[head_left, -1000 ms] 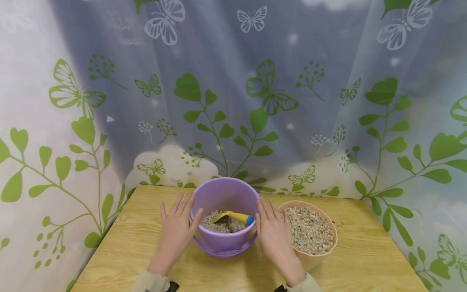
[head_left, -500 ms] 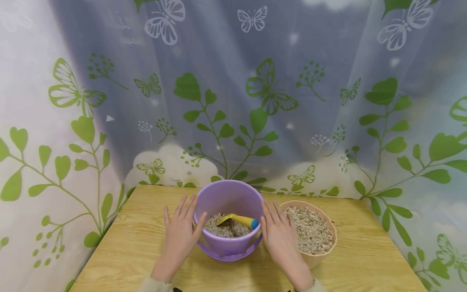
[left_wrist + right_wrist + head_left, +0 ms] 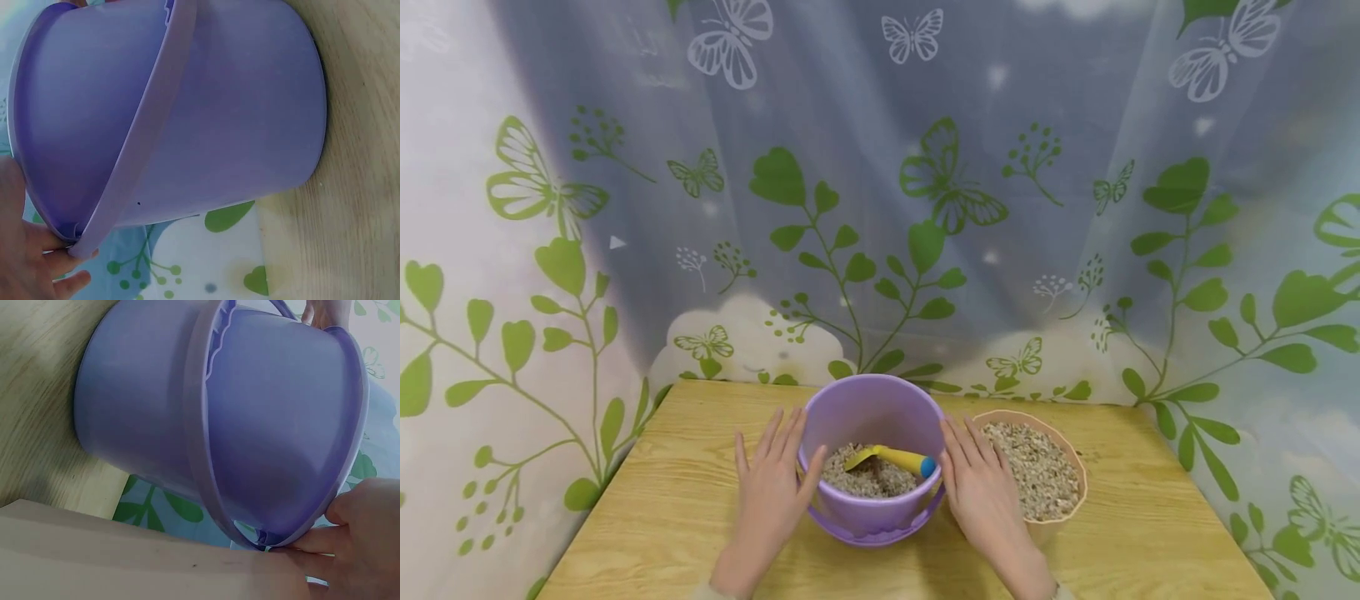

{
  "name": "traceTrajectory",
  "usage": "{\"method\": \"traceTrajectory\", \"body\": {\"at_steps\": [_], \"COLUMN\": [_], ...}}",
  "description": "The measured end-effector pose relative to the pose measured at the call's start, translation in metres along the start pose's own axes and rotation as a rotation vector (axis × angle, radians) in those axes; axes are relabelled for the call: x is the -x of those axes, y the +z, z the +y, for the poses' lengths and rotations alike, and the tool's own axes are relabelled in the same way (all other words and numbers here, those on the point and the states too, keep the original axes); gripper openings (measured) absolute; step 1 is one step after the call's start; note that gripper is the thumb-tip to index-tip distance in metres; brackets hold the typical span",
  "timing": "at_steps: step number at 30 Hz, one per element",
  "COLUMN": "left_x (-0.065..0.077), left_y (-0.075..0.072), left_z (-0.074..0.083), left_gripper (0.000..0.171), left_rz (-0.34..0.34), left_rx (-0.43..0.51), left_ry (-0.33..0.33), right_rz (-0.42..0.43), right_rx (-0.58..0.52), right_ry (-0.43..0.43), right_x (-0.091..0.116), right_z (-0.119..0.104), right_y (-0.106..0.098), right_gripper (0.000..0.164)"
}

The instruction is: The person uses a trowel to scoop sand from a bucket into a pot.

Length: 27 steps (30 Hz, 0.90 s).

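A purple bucket [image 3: 861, 508] stands on the table between my two hands, its handle [image 3: 880, 538] lowered against the near side. Inside lies greyish gravel [image 3: 887, 485], and a small yellow toy shovel [image 3: 898, 458] with a blue handle end rests on it. My left hand [image 3: 767, 492] touches the bucket's left side with straight, spread fingers. In the left wrist view, that hand's fingers [image 3: 59, 262] reach the rim where the handle joins. On the opposite side, my right hand [image 3: 985, 496] lies against the rim, fingers extended; the right wrist view shows its fingertips [image 3: 312, 540] by the handle joint.
A peach-coloured pot [image 3: 1084, 483] full of similar gravel [image 3: 1033, 467] stands just right of my right hand. The wooden table [image 3: 655, 508] ends at a curtain [image 3: 850, 208] printed with leaves and butterflies.
The bucket has shifted a little toward me and to the right, both hands moving along with it. The shovel and gravel travel inside it, and the peach pot stays in place.
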<state>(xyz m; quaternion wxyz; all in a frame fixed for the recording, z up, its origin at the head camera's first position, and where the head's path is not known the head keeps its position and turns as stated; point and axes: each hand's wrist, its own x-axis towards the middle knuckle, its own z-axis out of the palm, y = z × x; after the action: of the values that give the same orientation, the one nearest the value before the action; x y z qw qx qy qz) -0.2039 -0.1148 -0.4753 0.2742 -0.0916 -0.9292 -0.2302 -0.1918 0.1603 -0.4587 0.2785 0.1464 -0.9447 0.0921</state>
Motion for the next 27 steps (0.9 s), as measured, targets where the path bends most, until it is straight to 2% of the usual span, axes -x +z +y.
{"method": "traceTrajectory", "body": {"at_steps": [5,11,14,21,27], "left_x": [0.004,0.005,0.005,0.004,0.003], "left_y": [0.0,0.001,0.001,-0.001,-0.001], "left_z": [0.004,0.005,0.005,0.004,0.006], "left_gripper": [0.06,0.058,0.058,0.058,0.059], "left_rz": [0.02,0.006,0.0,-0.021,-0.039], "left_rx": [0.003,0.001,0.002,0.003,0.002], "left_ry": [0.003,-0.013,-0.017,-0.021,-0.04], "right_rz": [0.001,0.01,-0.025,-0.166,-0.169], "right_rx": [-0.007,-0.013,-0.041,-0.096,-0.101], "right_ry": [0.001,-0.025,-0.029,-0.021,-0.087], "right_x": [0.003,0.003,0.001,0.002,0.004], "right_z": [0.003,0.005,0.007,0.016,0.021], "right_y": [0.0,0.001,0.0,-0.005,-0.005], "right_gripper": [0.045,0.045,0.046,0.059,0.066]}}
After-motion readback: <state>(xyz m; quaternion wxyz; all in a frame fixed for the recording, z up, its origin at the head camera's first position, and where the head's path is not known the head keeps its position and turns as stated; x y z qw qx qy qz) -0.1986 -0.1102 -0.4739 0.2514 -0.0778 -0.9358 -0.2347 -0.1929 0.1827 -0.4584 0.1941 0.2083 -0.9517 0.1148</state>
